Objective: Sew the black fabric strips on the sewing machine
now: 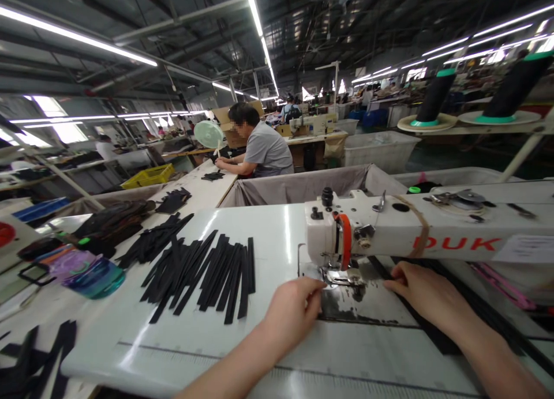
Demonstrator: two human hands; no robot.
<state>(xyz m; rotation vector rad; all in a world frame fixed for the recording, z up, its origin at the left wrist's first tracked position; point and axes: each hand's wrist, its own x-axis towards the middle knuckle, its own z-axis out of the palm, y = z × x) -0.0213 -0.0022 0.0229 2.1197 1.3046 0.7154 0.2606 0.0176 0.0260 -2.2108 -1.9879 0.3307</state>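
My left hand is at the left of the presser foot of a white sewing machine. Its fingers are pinched together, and I cannot make out anything between them. On the machine's right side, my right hand has its fingers curled over a long black strip; thumb and forefinger close at the strip's edge. More long black strips run under and beyond that hand. To the left, a pile of short black strips lies spread on the white machine table.
More black strips lie farther back, and others at the lower left. A blue-purple jug stands at left. Across the fabric-lined bin, a co-worker bends over a table. Black thread cones stand upper right.
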